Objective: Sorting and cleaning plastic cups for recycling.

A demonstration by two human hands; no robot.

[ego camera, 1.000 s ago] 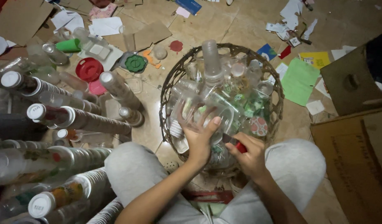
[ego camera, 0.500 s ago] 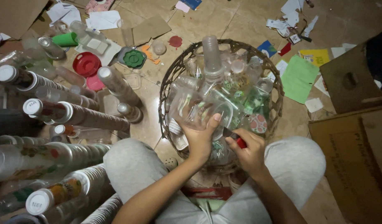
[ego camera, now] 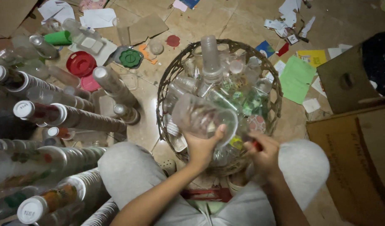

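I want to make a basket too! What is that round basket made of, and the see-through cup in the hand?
The basket looks like woven wicker or cane: brown crossing strands with open gaps, matte. The cup in the left hand seems to be thin clear plastic: you can see through it, and it shines a little. Glass cannot be ruled out by looks alone.

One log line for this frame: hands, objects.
left hand: holds clear plastic cup | right hand: grips small red-handled tool | round wicker basket: full of clear cups
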